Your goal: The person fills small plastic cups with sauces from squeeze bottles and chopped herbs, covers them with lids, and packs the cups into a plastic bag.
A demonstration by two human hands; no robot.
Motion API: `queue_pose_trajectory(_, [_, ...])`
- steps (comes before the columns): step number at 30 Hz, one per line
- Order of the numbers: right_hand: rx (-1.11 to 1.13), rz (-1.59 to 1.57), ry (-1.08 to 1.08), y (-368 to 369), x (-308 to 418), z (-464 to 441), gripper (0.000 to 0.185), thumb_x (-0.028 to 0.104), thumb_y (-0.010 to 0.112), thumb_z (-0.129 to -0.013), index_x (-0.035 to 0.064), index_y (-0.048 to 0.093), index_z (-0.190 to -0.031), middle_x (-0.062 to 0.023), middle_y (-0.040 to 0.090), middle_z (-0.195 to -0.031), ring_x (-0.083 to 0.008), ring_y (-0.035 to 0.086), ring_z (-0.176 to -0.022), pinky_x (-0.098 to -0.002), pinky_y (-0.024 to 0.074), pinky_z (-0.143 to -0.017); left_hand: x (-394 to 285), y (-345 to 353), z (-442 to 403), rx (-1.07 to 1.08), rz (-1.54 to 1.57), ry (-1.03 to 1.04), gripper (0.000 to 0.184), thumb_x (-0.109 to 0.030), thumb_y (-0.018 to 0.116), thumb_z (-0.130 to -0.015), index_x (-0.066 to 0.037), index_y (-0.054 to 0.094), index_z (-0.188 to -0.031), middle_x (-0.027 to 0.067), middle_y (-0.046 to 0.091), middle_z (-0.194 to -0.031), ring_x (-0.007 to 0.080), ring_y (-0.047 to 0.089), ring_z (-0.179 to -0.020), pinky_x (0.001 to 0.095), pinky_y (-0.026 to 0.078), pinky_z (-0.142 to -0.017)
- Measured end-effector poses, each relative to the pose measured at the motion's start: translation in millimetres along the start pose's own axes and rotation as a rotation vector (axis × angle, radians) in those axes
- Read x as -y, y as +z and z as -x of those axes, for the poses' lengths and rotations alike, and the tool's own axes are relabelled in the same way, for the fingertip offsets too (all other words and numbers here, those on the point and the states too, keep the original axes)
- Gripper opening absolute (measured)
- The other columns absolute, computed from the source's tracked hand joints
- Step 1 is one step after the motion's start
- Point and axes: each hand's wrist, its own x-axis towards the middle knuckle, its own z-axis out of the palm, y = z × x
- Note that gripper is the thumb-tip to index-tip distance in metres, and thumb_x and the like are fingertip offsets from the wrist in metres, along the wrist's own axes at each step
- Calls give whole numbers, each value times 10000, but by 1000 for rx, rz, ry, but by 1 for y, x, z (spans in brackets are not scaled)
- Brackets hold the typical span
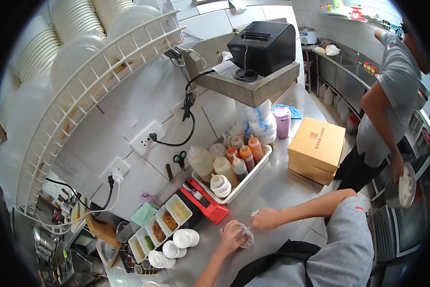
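My left hand (pixel 229 237) is closed on a small clear plastic cup (pixel 247 237) at the steel counter's edge. Close beside it, my right hand (pixel 266 219) is curled in a fist. A small whitish tip (pixel 254 214) shows at its fingers; the rest is hidden. Left of my hands are stacks of white lids or small cups (pixel 183 237). Behind those stands a row of white tubs (pixel 168 220) with toppings. A red and black tool (pixel 204 203), perhaps a sealer or dispenser, lies nearby. Beyond it, a white basket (pixel 248 181) holds several squeeze bottles (pixel 225 169).
A brown cardboard box (pixel 315 148) and a lilac tumbler (pixel 282 122) stand farther along the counter. Above hang a white dish rack (pixel 100 91) of plates and a shelf with a black printer (pixel 262 48). At right, another person (pixel 387 105) holds a metal pot (pixel 400 187).
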Motion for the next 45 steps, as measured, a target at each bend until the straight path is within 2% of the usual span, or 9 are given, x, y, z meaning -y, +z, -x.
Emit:
queue_pose_trajectory(7, [178, -255, 239, -35, 3, 2, 247, 293, 485, -891, 133, 617, -1025, -142, 653, -968, -306, 639, -857, -438, 495, -711, 3, -31, -10, 79, -91, 18, 207, -242, 685, -748, -141, 658, -927, 19, 566, -976, 217, 523, -968, 361, 375, -800])
queue_pose_trajectory(10, [0, -539, 112, -26, -11, 3, 294, 319, 405, -957, 95, 596, -970, -86, 632, -763, -253, 634, -705, -351, 487, -594, 2, -45, -18, 33, -133, 5, 180, -216, 668, -762, -143, 666, -926, 11, 576, -945, 206, 529, -936, 357, 383, -778])
queue_pose_trajectory(16, [38, -2183, 22, -31, 40, 4, 291, 309, 431, -970, 61, 569, -1035, 13, 522, -776, -132, 497, -614, -249, 404, -548, -11, -73, -44, -221, -25, -5, 247, -33, 677, -683, -110, 692, -917, 36, 612, -864, 221, 574, -799, 331, 445, -707])
queue_pose_trajectory(19, [311, -2729, -582, -17, 83, -10, 308, 356, 477, -945, 60, 552, -986, 26, 423, -712, -113, 327, -489, -238, 334, -486, -54, -93, -63, -336, 157, 21, 220, 16, 670, -655, -89, 715, -843, 34, 618, -791, 201, 587, -733, 309, 451, -681])
queue_pose_trajectory(24, [167, -2169, -512, 3, 37, -56, 166, 177, 598, -844, 25, 564, -901, -16, 539, -732, -95, 484, -613, -234, 385, -533, -95, -103, -63, 108, 560, 303, 188, -8, 693, -675, -112, 720, -830, 16, 650, -843, 172, 602, -775, 305, 443, -742])
queue_pose_trajectory(26, [390, -1391, -699, -43, -21, -68, 118, 102, 628, -792, -6, 605, -832, -37, 582, -680, -106, 551, -671, -261, 442, -594, -83, -93, -54, 216, 408, 232, 204, -33, 696, -685, -136, 716, -860, -6, 650, -850, 153, 598, -816, 305, 408, -783])
queue_pose_trajectory(28, [214, -1257, -458, -58, -25, -62, 110, 79, 593, -793, -25, 623, -814, -42, 607, -678, -107, 564, -684, -284, 460, -626, -70, -90, -45, 267, 121, 139, 201, -97, 694, -704, -183, 705, -885, -41, 648, -859, 122, 570, -894, 318, 329, -835])
queue_pose_trajectory(38, [-443, -809, 231, -18, 22, -41, 140, 99, 584, -776, 21, 654, -868, -191, 638, -799, -358, 612, -736, -406, 500, -696, -32, -37, -6, -138, -127, -277, 199, -146, 675, -733, -162, 675, -931, -17, 640, -862, 164, 568, -863, 333, 326, -815])
queue_pose_trajectory(45, [-819, -506, 73, 19, 47, -37, 178, 74, 617, -738, 4, 604, -901, -118, 564, -788, -299, 572, -751, -374, 490, -684, -32, -8, 12, -343, 435, -642, 179, -159, 637, -799, -108, 670, -968, 39, 649, -839, 205, 586, -818, 350, 351, -824])
